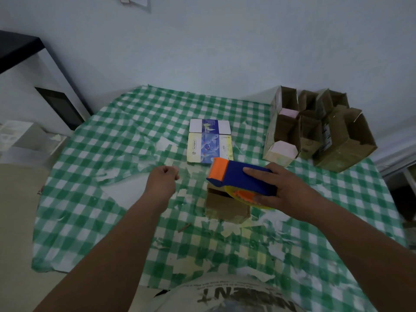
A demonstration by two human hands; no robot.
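A small brown cardboard box stands in the middle of the green-and-white checked cloth. Just above it, my right hand grips a blue and orange tape dispenser, whose orange end points left over the box's top. The dispenser hides part of the box's top. To the left of the box, my left hand hovers above the cloth with its fingers curled into a loose fist; nothing shows in it. A flattened blue and yellow printed carton lies on the cloth beyond the box.
Several open brown cardboard boxes stand at the far right corner, against the pale wall. Torn paper scraps litter the cloth. A dark-topped white cabinet stands at the far left, off the table.
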